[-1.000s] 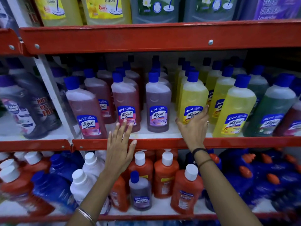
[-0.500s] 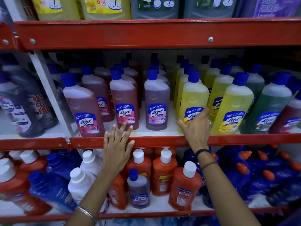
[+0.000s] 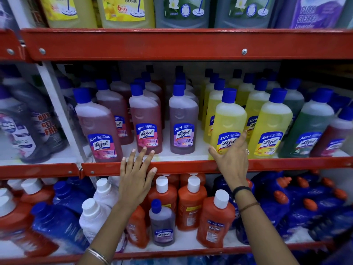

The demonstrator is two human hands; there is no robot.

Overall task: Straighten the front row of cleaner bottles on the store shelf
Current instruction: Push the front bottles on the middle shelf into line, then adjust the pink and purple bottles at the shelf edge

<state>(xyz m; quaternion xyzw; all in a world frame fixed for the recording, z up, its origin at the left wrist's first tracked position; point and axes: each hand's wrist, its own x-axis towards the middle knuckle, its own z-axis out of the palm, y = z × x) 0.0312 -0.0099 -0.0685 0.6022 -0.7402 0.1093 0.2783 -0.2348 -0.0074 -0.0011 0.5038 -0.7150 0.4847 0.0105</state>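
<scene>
On the middle shelf [image 3: 191, 166] stands a front row of blue-capped cleaner bottles: a pink bottle [image 3: 98, 127] leaning at the left, a second pink bottle [image 3: 146, 121], a purple bottle [image 3: 183, 121], a yellow bottle [image 3: 228, 121], another yellow bottle [image 3: 269, 125] and a green bottle [image 3: 307, 129]. My right hand [image 3: 232, 159] wraps the base of the first yellow bottle, thumb left, fingers on its label. My left hand [image 3: 136, 178] lies flat and spread on the red shelf lip, fingertips just below the second pink bottle.
More rows of the same bottles stand behind. A white upright post [image 3: 57, 109] divides off dark bottles [image 3: 28, 127] at the left. Large jugs [image 3: 124, 10] fill the top shelf. Orange bottles [image 3: 192, 203], white ones and blue packs crowd the shelf below.
My right hand has closed around the yellow bottle's base, and that bottle now stands nearer the shelf's front edge. My left hand stays on the shelf lip.
</scene>
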